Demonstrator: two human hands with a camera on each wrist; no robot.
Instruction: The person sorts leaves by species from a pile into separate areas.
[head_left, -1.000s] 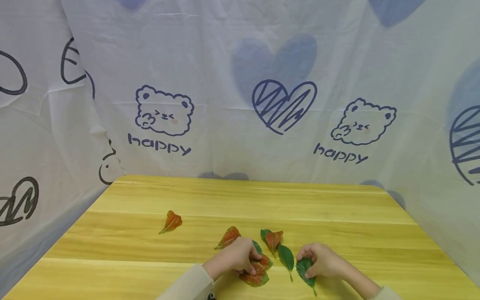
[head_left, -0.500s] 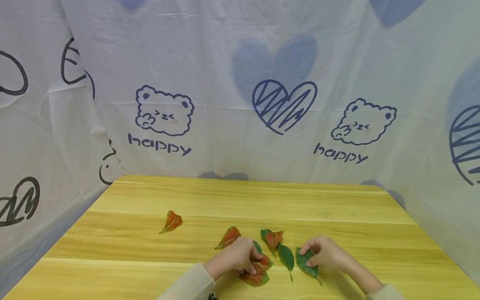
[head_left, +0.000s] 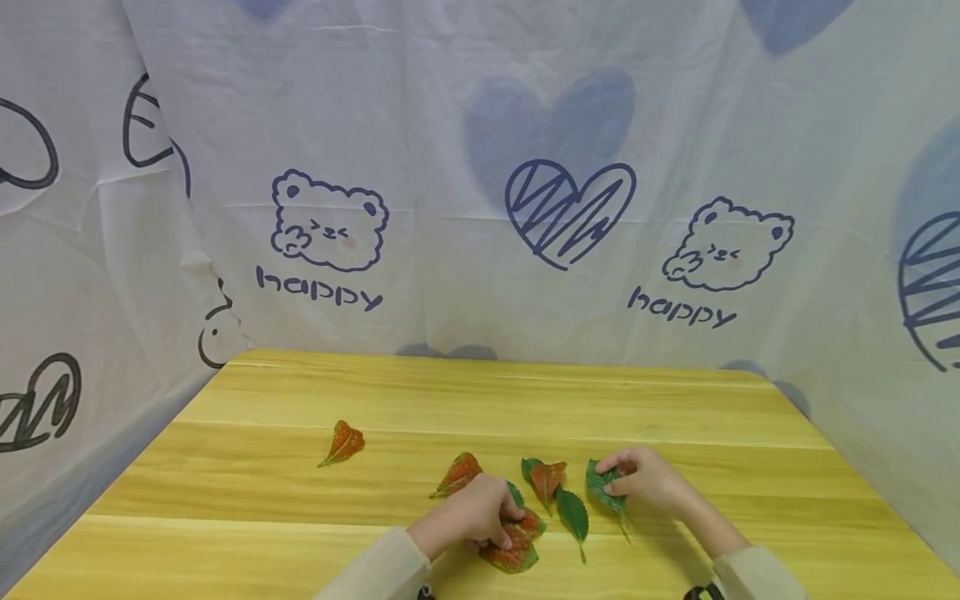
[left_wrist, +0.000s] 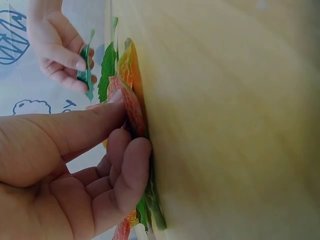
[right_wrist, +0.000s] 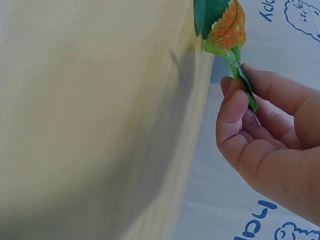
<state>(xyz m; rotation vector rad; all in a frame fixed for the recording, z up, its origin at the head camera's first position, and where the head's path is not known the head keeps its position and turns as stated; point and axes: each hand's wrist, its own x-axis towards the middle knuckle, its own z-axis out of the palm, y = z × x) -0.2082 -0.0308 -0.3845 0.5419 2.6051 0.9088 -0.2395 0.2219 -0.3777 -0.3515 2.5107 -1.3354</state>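
Observation:
My right hand (head_left: pixel 648 485) pinches a green leaf (head_left: pixel 602 483) with toothed edges between thumb and fingers, raised over the table in the right wrist view. The leaf's stem points toward me. My left hand (head_left: pixel 483 510) rests low at the table, thumb and fingers pinching a red leaf (head_left: pixel 512 553) with green edges; its fingers hide part of it. Another red leaf (head_left: pixel 531 523) and a green one show just beyond those fingers. Between the hands lie a green leaf (head_left: pixel 573 514) and a red leaf (head_left: pixel 548 477) overlapping a second green one.
A red leaf (head_left: pixel 459 474) lies just behind the left wrist. Farther left, a single red leaf (head_left: pixel 344 442) lies apart on the wooden table (head_left: pixel 247 500). A pale cloth (head_left: pixel 450 275) printed with hearts and bears hangs behind the table and along its sides.
My right hand has moved away from me and lifted, carrying the green leaf, which has turned in the fingers. The left hand and the other leaves have stayed put.

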